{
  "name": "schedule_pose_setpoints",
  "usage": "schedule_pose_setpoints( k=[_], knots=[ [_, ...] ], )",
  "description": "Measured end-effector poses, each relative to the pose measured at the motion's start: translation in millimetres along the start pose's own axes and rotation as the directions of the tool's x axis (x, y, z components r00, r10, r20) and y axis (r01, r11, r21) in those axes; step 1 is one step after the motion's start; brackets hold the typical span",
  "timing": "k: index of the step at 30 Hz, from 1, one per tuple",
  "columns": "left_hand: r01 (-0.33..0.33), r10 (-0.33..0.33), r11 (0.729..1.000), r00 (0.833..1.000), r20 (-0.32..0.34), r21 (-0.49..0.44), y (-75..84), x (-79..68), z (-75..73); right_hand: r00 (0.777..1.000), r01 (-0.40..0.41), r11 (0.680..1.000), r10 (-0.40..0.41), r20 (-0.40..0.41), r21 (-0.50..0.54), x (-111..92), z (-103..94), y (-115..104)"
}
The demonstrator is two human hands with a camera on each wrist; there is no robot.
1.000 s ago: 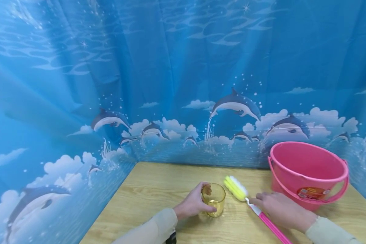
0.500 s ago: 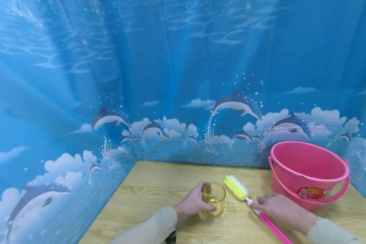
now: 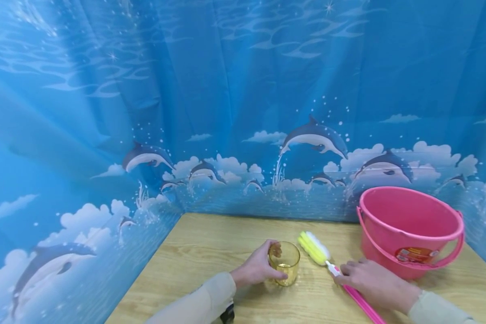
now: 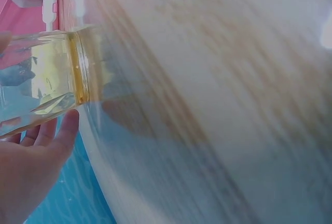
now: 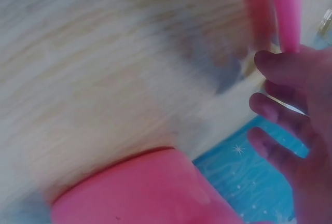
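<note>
My left hand grips an amber drinking glass from its left side, thumb at the front and fingers round the back. The glass stands upright near the table's middle; its clear wall also fills the left of the left wrist view. To its right lies a cup brush with a yellow and white sponge head, a white neck and a pink handle. My right hand pinches the handle near the neck between thumb and index finger. In the right wrist view the other fingers are spread away from the pink handle.
A pink bucket with its handle hanging down in front stands at the table's right, just behind my right hand. The wooden table ends at a blue curtain printed with dolphins and clouds.
My right hand has lowered its fingers onto the brush handle, with thumb and index finger closing on it near the neck. My left hand and the glass have stayed in place.
</note>
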State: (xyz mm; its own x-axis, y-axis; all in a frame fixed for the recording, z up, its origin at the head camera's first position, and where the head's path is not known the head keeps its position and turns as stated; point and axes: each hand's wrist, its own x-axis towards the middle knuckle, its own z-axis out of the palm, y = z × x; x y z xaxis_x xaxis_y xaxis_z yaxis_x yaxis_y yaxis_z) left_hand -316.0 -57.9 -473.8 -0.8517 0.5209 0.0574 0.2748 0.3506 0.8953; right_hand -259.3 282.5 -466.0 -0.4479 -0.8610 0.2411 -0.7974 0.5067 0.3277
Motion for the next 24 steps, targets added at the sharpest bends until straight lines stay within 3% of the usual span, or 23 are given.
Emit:
schedule_pose_setpoints(
  k=[10,17,24],
  knots=[
    [0.011,-0.012,1.0,1.0,0.01,0.017,2.1,-0.5,-1.8,0.996,0.039,0.999,-0.039,-0.077,-0.006,-1,6.6,-3],
    [0.01,-0.01,1.0,1.0,0.008,0.029,3.7,-2.4,-1.8,0.995,0.062,0.997,-0.059,-0.076,0.035,3,2.4,-9],
    [-0.002,0.002,1.0,1.0,-0.004,0.031,2.9,-1.9,0.2,0.984,0.087,0.996,-0.091,-0.15,-0.033,7,1.3,-10]
  ],
)
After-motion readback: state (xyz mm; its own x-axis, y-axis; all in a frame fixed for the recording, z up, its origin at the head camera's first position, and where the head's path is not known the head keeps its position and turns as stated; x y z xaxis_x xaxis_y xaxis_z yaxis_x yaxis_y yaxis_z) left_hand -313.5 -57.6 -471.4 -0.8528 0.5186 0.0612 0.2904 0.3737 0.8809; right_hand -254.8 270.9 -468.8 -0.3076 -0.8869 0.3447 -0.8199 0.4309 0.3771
